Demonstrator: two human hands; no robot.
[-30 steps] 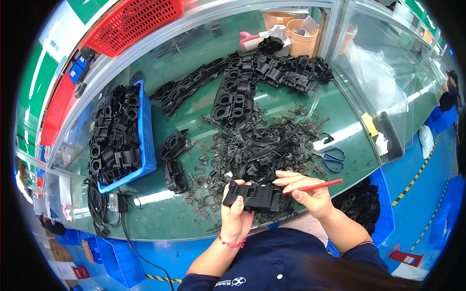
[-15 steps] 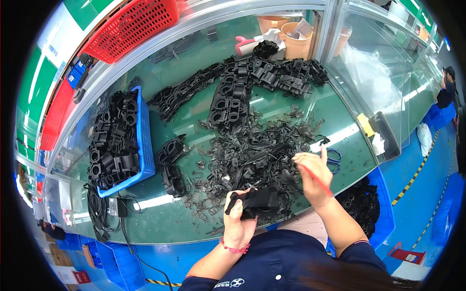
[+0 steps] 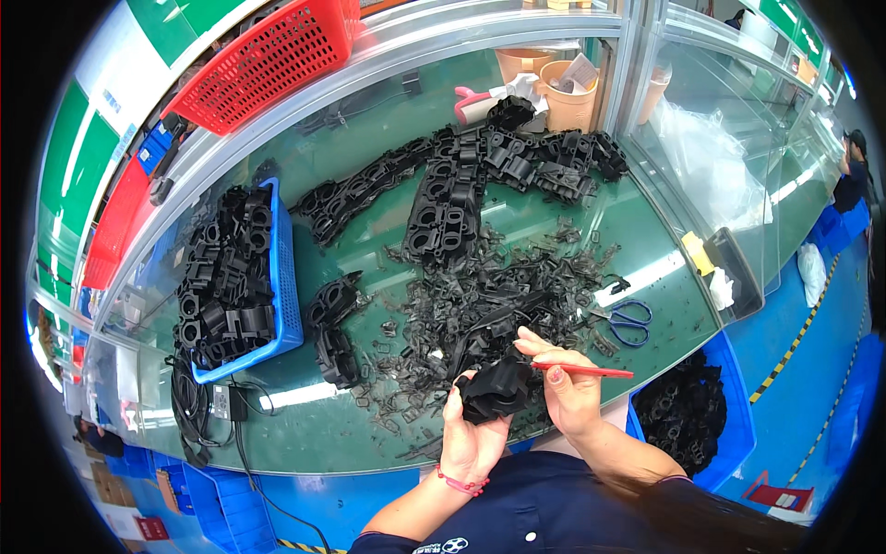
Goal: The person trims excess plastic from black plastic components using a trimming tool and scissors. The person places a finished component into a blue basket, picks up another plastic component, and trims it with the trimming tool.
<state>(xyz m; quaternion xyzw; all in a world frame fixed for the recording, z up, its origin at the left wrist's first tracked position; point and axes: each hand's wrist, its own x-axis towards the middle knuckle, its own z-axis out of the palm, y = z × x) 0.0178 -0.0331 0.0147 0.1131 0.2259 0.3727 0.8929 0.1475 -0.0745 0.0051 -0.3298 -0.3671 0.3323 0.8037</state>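
A black plastic part (image 3: 496, 391) is gripped in the fingers of the left hand (image 3: 471, 445), over the near side of the green desk (image 3: 637, 217). The right hand (image 3: 574, 399) has its fingers around a slim red tool (image 3: 600, 371), one end beside the part. Beyond lie black scraps (image 3: 471, 288), with scissors (image 3: 613, 319) rightward and a blue basket (image 3: 289, 282) leftward.

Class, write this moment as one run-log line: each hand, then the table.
left hand: holds black part | right hand: holds red tool, tip by part | table: black scraps, scissors, blue basket of parts
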